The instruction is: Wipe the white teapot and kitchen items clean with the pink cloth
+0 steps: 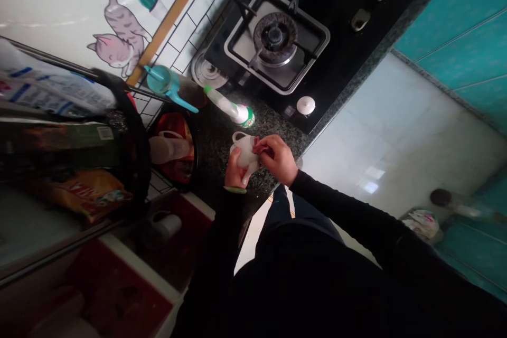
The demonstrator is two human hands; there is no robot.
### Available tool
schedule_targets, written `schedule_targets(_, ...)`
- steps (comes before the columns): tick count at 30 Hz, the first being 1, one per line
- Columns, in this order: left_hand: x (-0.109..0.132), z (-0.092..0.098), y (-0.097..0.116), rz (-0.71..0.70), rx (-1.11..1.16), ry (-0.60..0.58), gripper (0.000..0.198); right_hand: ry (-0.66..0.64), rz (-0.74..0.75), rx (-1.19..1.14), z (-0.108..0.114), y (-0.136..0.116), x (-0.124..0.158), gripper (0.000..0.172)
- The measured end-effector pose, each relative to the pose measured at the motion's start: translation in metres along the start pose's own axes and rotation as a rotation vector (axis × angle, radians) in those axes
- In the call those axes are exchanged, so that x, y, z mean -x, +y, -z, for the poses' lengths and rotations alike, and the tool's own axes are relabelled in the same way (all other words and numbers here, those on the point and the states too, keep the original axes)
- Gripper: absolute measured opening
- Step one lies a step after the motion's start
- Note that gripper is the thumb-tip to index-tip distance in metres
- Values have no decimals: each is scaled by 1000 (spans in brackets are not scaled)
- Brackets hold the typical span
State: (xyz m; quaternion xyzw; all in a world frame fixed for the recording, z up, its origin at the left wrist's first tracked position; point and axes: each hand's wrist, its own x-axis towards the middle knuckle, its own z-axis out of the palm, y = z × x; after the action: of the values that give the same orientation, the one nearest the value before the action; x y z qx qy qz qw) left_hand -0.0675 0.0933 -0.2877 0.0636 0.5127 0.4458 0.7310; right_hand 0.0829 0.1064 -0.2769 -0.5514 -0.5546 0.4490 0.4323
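Note:
My left hand point(236, 169) is closed around a small white teapot point(246, 154) and holds it over the dark counter. The pot has a loop handle on its far side and a spout toward me. My right hand point(279, 158) pinches a dark pink cloth point(261, 146) and presses it against the pot's opening. How far the cloth reaches inside is hidden. A white lid point(306, 105) with a small knob lies on the corner of the black stove, beyond my right hand.
A gas burner point(275, 37) sits in the black stovetop. Beyond the teapot, a white and green bottle point(233, 108) and a blue-lidded jug point(164, 84) stand on the granite counter point(217, 158). On the left are a round red tray point(184, 163) and a rack with food packets point(91, 193).

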Motion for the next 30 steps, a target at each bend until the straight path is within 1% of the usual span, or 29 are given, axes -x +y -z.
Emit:
schedule_targets(1,0,1,1,-2,-9,4,55,-8,21,-14,0,-3,-3,17)
schedule_targets(3,0,1,3,0,-42,57,56,9,46,-27,-1,-5,-12,17)
schedule_targets(6,2,0,5,8,-85,140,53,58,9,-13,-2,1,-19,12)
schedule_targets(8,2,-1,5,13,-69,132,52,53,-37,-4,-3,3,-12,9)
schedule_targets(9,1,-1,4,19,-51,109,51,40,-52,-8,-2,3,-8,9)
schedule_targets(12,-1,-2,0,13,-5,35,48,2,-35,-57,-2,-5,-3,13)
schedule_targets(13,-1,-3,0,7,-2,43,46,9,-19,-76,-2,-7,-6,15)
schedule_targets(16,2,-7,1,31,-28,140,40,80,10,-88,-3,-5,-19,15)
schedule_targets(17,3,-9,2,43,-41,161,39,105,0,-76,-3,-1,-20,13)
schedule_targets(19,6,-11,4,43,-58,167,42,124,-59,-40,-2,7,-16,8)
schedule_targets(22,6,-12,4,26,-48,122,45,95,-135,-27,-1,9,0,5)
schedule_targets(24,4,-11,3,-7,-25,64,45,60,-110,-60,0,2,4,8)
schedule_targets(25,2,-11,3,-28,-20,47,45,52,-91,-84,0,-1,2,9)
schedule_targets(27,0,-10,4,-57,-38,61,46,67,-77,-110,1,-5,-9,10)
schedule_targets(30,-1,-12,6,-42,-101,116,53,123,-133,-94,2,1,-24,11)
